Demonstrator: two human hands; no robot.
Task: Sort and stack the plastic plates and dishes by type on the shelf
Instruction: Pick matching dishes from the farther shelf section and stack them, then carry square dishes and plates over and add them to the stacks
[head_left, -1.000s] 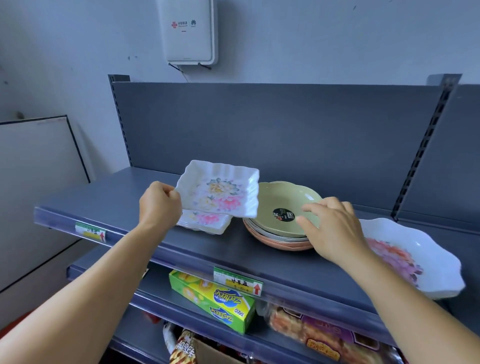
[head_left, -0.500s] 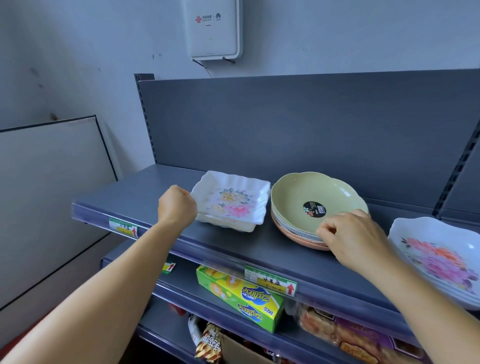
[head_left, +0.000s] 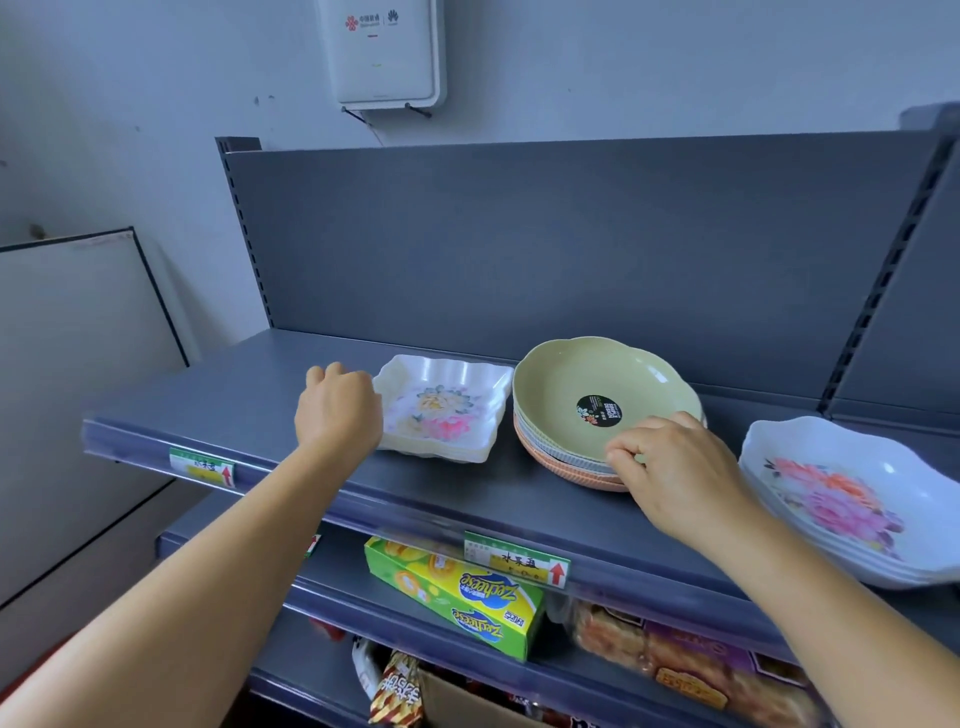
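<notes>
On the grey shelf (head_left: 249, 410) stands a small stack of white square dishes with a flower print (head_left: 447, 410). My left hand (head_left: 337, 410) is curled against the stack's left rim and holds the top dish there. To the right is a stack of round plates (head_left: 587, 395), green on top with a black sticker, grey and orange ones beneath. My right hand (head_left: 670, 467) pinches the front right rim of this stack with curled fingers. A stack of large white dishes with pink flowers (head_left: 841, 499) sits at the far right, apart from both hands.
The shelf's grey back panel (head_left: 545, 244) rises behind the plates. On the lower shelf lie a green and yellow box (head_left: 457, 592) and wrapped snacks (head_left: 675, 660). A white device (head_left: 384, 52) hangs on the wall above. A framed board (head_left: 78, 338) leans at left.
My left hand has lowered the tilted square dish onto the one below it, so they now sit stacked. My right hand slid from the green plate's inside to the stack's front rim.
</notes>
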